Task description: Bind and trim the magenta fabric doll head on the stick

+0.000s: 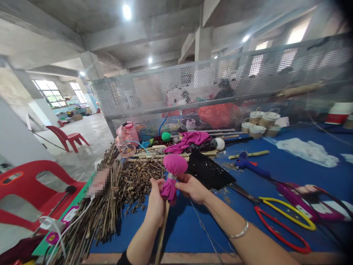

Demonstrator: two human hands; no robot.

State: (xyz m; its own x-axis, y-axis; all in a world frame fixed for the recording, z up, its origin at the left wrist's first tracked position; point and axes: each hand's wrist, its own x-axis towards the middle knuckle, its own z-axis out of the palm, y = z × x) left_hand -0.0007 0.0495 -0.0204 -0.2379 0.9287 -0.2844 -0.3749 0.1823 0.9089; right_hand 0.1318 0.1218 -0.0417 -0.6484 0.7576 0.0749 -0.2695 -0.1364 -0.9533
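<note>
A ball wrapped in bright pink cloth [175, 164] tops a thin wooden stick [163, 235], upright in front of me. A greyish binding circles its neck, and the loose cloth end [168, 189] hangs below. My left hand [156, 200] is closed on the cloth and the stick just under the neck. From the other side, my right hand [193, 187] pinches the cloth by the binding with thumb and fingers. Thin wire or thread [202, 221] trails down from below my right hand to the blue table [190, 239].
Dried stalks [110, 209] lie left. Scissors with red and yellow handles [286, 217], a blue glue gun [252, 167] and black cloth [208, 169] are on the right. Behind are pink cloth [190, 141], small pots [257, 130] and a perforated metal screen [154, 95].
</note>
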